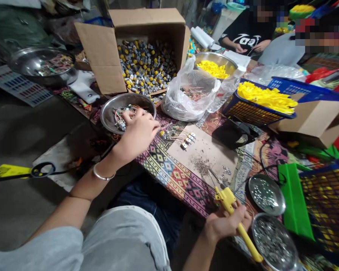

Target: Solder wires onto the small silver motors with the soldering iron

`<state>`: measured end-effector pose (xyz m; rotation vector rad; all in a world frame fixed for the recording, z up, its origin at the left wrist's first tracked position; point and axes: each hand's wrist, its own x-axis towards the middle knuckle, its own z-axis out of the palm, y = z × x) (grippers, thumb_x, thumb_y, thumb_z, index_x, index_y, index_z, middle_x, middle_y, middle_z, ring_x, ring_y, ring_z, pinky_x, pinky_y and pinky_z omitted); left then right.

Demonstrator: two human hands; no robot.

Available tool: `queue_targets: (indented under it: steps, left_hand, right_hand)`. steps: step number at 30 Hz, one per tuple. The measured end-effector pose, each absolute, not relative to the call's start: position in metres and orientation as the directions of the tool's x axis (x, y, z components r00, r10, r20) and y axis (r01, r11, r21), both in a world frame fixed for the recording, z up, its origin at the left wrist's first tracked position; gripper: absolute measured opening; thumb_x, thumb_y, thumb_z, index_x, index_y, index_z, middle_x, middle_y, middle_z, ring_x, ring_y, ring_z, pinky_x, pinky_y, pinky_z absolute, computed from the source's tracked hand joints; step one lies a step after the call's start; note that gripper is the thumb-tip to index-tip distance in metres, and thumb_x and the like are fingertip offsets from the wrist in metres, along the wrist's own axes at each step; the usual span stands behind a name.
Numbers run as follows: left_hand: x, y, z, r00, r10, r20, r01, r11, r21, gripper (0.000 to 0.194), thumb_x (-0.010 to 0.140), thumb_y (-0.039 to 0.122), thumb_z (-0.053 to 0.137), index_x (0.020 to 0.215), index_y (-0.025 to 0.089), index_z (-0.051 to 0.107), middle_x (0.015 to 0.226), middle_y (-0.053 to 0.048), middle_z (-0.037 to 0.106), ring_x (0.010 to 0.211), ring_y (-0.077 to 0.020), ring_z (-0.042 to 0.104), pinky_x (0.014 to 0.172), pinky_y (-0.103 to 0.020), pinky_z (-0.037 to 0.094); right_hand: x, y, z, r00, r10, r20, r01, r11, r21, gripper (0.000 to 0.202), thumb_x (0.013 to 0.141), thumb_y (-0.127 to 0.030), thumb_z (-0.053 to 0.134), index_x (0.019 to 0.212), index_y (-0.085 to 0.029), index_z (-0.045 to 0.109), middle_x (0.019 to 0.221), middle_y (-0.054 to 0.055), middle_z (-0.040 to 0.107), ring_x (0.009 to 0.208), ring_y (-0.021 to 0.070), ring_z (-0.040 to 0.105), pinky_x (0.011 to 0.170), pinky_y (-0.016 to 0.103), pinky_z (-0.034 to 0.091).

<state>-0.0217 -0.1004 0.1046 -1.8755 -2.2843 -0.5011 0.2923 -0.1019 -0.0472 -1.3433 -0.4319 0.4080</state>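
Observation:
My left hand point(138, 131) reaches over the near rim of a steel bowl point(104, 116), its fingers bent and spread at the small wired motors point(121, 124) inside. Their tips are partly lost among the wires, and no grip shows. My right hand point(228, 222) is wrapped round the handle of a yellow soldering gun point(227, 197), whose thin tip points at a cardboard sheet point(186, 160). Lying on that sheet are a short row of small motors point(188, 140) with wires, dark crumbs point(200, 163) and small shiny metal pieces point(225, 173).
Behind the bowl, a cardboard box point(101, 56) holds many yellow-and-grey motors. Nearby stand a plastic bag point(175, 98) of wires, a basket point(248, 111) of yellow parts and a black box-shaped device point(233, 133). Metal dishes point(282, 205) flank my right hand. A co-worker point(248, 34) sits across.

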Motion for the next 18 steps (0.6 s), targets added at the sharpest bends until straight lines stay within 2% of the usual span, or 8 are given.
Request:
queue_targets:
  steps: [3, 7, 11, 14, 16, 18]
  left_hand:
    - [-0.053, -0.111, 0.124, -0.261, 0.886, 0.384, 0.962, 0.206, 0.178, 0.037, 0.108, 0.033, 0.049, 0.100, 0.022, 0.083, 0.115, -0.008, 0.077, 0.123, -0.0377, 0.055, 0.106, -0.075, 0.031]
    - [-0.095, -0.109, 0.134, -0.275, 0.887, 0.371, 0.961, 0.237, 0.144, 0.058, 0.103, 0.046, 0.032, 0.105, 0.019, 0.083, 0.119, -0.010, 0.075, 0.129, -0.0362, 0.047, 0.106, -0.075, 0.028]
    - [-0.130, -0.090, 0.126, -0.276, 0.900, 0.337, 0.961, 0.247, 0.126, 0.066, 0.098, 0.053, 0.027, 0.102, 0.016, 0.082, 0.115, -0.011, 0.074, 0.128, -0.0343, 0.045, 0.106, -0.075, 0.026]
    - [-0.149, -0.067, 0.115, -0.262, 0.923, 0.283, 0.960, 0.221, 0.170, 0.074, 0.093, 0.065, 0.024, 0.104, 0.019, 0.081, 0.119, -0.005, 0.073, 0.128, -0.0296, 0.046, 0.112, -0.070, 0.026]
    - [-0.157, -0.052, 0.110, -0.239, 0.943, 0.233, 0.961, 0.196, 0.195, 0.086, 0.089, 0.073, 0.016, 0.107, 0.018, 0.080, 0.122, -0.002, 0.073, 0.128, -0.0255, 0.047, 0.115, -0.065, 0.027]
    - [-0.161, -0.039, 0.105, -0.215, 0.959, 0.186, 0.965, 0.179, 0.193, 0.101, 0.085, 0.077, 0.003, 0.108, 0.015, 0.080, 0.121, -0.004, 0.075, 0.126, -0.0230, 0.050, 0.113, -0.061, 0.030]
  right_hand:
    - [0.292, -0.101, -0.046, 0.856, 0.515, 0.047, -0.051, 0.174, -0.983, 0.038, 0.066, -0.058, 0.081, 0.069, -0.028, 0.057, 0.087, 0.003, 0.066, 0.077, 0.0190, 0.062, 0.070, 0.043, 0.060]
    - [0.290, -0.099, -0.044, 0.872, 0.486, 0.048, -0.043, 0.174, -0.984, 0.037, 0.066, -0.057, 0.081, 0.068, -0.028, 0.057, 0.086, 0.004, 0.064, 0.077, 0.0202, 0.062, 0.066, 0.043, 0.060]
    - [0.289, -0.097, -0.044, 0.880, 0.473, 0.043, -0.046, 0.175, -0.983, 0.036, 0.064, -0.058, 0.081, 0.067, -0.030, 0.058, 0.085, 0.004, 0.065, 0.079, 0.0223, 0.063, 0.079, 0.051, 0.064]
    - [0.289, -0.095, -0.044, 0.885, 0.464, 0.031, -0.056, 0.172, -0.983, 0.037, 0.061, -0.059, 0.083, 0.067, -0.031, 0.059, 0.085, 0.004, 0.065, 0.079, 0.0222, 0.063, 0.085, 0.054, 0.064]
    - [0.290, -0.095, -0.044, 0.890, 0.454, 0.042, -0.039, 0.166, -0.985, 0.039, 0.060, -0.060, 0.083, 0.065, -0.031, 0.058, 0.084, 0.004, 0.064, 0.079, 0.0225, 0.064, 0.081, 0.053, 0.065]
    - [0.291, -0.095, -0.044, 0.888, 0.459, 0.042, -0.030, 0.149, -0.988, 0.041, 0.059, -0.061, 0.083, 0.065, -0.030, 0.057, 0.084, 0.004, 0.064, 0.079, 0.0227, 0.064, 0.071, 0.049, 0.065]
